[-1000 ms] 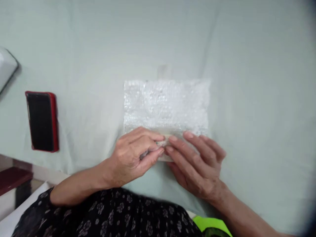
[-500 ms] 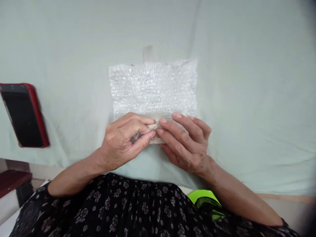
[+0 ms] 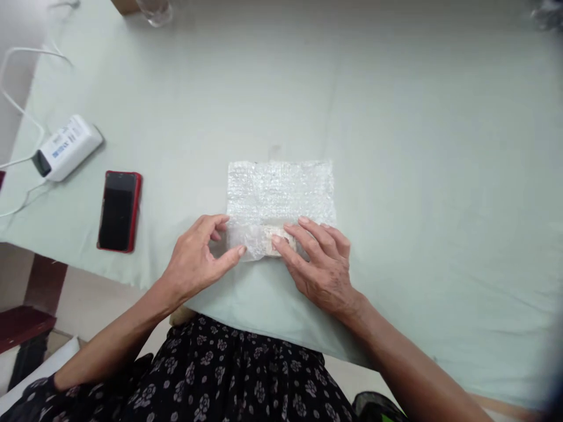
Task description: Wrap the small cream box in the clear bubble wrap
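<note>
Dress: black cloth dress (image 3: 246, 381) printed all over with small pale flowers, gathered in soft folds across the lap.
Left sleeve: the left sleeve (image 3: 53, 395) is the same flowered black cloth and ends about the elbow.
Forearms: both bare down to the wrist.
Hands: left hand (image 3: 193, 264) and right hand (image 3: 319, 266) are bare, with nails cut short.

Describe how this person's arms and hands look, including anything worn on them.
Both forearms are bare. The left hand and right hand show no ring, watch or bracelet. A dark sleeve with small pale flowers, matching the dress, ends near the left elbow; the right arm leaves the picture before any sleeve shows.
</note>
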Demonstrator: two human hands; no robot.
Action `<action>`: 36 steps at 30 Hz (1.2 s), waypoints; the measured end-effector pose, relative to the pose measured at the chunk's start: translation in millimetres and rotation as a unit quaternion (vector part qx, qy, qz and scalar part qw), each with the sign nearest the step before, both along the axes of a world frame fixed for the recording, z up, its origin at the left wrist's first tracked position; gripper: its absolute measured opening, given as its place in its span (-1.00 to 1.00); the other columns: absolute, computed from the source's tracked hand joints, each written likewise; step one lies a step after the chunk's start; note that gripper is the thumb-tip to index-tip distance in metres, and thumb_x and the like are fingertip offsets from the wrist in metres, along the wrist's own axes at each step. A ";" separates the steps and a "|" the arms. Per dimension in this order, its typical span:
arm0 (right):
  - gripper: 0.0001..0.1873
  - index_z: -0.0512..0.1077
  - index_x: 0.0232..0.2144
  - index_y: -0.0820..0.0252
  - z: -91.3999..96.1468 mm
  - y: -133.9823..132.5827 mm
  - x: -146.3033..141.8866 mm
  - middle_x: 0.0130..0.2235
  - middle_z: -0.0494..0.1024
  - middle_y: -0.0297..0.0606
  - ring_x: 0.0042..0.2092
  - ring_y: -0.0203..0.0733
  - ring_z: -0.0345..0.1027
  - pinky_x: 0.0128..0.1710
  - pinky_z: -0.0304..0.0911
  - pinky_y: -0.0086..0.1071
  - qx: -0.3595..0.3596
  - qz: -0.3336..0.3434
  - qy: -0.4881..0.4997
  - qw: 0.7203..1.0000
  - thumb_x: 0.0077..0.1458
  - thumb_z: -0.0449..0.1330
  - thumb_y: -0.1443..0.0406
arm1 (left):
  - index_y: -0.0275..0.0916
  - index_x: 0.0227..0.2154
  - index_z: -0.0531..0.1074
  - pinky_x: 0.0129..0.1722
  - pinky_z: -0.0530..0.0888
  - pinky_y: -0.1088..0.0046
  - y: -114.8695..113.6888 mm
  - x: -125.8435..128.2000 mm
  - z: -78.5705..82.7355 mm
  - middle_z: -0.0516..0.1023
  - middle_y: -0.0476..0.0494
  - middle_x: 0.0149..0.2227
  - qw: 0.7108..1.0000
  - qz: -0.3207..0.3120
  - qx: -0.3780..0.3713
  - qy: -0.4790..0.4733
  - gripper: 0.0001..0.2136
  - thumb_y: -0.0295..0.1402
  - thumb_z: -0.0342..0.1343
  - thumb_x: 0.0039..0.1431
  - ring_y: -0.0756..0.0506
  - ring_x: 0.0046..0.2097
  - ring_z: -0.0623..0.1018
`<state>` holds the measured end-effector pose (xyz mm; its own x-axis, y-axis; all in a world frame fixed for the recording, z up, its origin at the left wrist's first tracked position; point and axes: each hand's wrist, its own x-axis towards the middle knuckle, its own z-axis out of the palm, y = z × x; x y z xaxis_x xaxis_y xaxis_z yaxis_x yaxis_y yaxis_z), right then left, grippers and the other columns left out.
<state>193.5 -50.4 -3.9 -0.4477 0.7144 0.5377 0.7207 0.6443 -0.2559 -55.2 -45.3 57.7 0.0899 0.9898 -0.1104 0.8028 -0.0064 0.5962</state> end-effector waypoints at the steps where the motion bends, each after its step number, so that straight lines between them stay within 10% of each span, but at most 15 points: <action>1: -0.65 0.46 0.04 0.03 0.9 0.1 -0.7 0.07 0.61 -0.27 0.26 -0.10 0.32 0.27 0.08 -0.15 0.003 -0.004 -0.001 1.000 0.22 0.25 0.39 | -0.26 0.00 0.46 -0.31 0.54 0.34 -1.1 -1.0 0.8 0.61 -0.16 -0.21 1.000 0.013 -0.025 0.007 -0.52 -0.08 0.28 0.08 -0.09 -0.31 0.56; 11: -0.59 0.46 0.11 0.07 5.6 0.4 0.8 0.08 0.60 -0.15 0.24 0.02 0.34 0.24 0.10 -0.07 -0.007 0.016 0.006 1.000 0.22 0.22 0.41 | -0.30 -0.16 0.49 -0.43 0.36 0.42 10.7 7.5 -4.1 0.51 -0.02 -0.49 0.966 0.129 -0.198 -0.101 -0.44 0.11 0.24 -0.04 -0.08 -0.43 0.48; 20: -0.62 0.47 0.08 0.05 10.3 -4.8 3.4 0.09 0.60 -0.23 0.25 -0.05 0.34 0.24 0.16 -0.12 0.031 0.000 -0.032 0.999 0.24 0.18 0.40 | -0.19 -0.61 0.21 -0.51 0.10 0.49 7.2 14.5 -22.8 0.20 0.09 -0.62 0.952 0.094 -0.210 -0.204 -0.57 0.07 0.16 -0.04 0.02 -0.53 0.20; 23: -0.61 0.47 0.10 0.06 8.4 -4.1 3.3 0.09 0.60 -0.21 0.25 -0.04 0.33 0.24 0.15 -0.11 0.036 -0.006 -0.037 0.999 0.23 0.21 0.39 | -0.23 -0.58 0.31 -0.46 0.19 0.49 4.5 18.3 -13.1 0.34 0.03 -0.55 0.969 0.101 -0.129 -0.185 -0.64 -0.02 0.19 0.00 -0.01 -0.45 0.32; 27: -0.66 0.47 0.09 0.05 5.2 -2.6 2.4 0.10 0.60 -0.20 0.24 -0.03 0.34 0.22 0.11 -0.13 0.005 0.013 -0.033 0.999 0.28 0.19 0.34 | -0.27 -0.17 0.49 -0.45 0.35 0.49 3.0 19.3 0.5 0.60 -0.13 -0.30 0.929 0.149 -0.201 -0.272 -0.58 -0.04 0.23 0.03 -0.09 -0.33 0.52; 36: -0.50 0.37 0.23 -0.02 -7.4 3.6 -3.7 0.16 0.56 -0.18 0.28 0.13 0.31 0.20 0.12 -0.03 -0.004 0.029 -0.001 1.000 0.26 0.26 0.31 | -0.31 -0.20 0.46 -0.36 0.46 0.49 12.8 22.9 -11.3 0.59 -0.17 -0.25 0.914 0.164 -0.193 -0.317 -0.61 -0.16 0.33 -0.02 -0.03 -0.32 0.52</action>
<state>189.8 -46.8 -11.3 -0.4897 0.6918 0.5306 0.6828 0.6828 -0.2601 -32.4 -32.5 46.4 -0.0389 0.8735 -0.4852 0.2168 0.4814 0.8493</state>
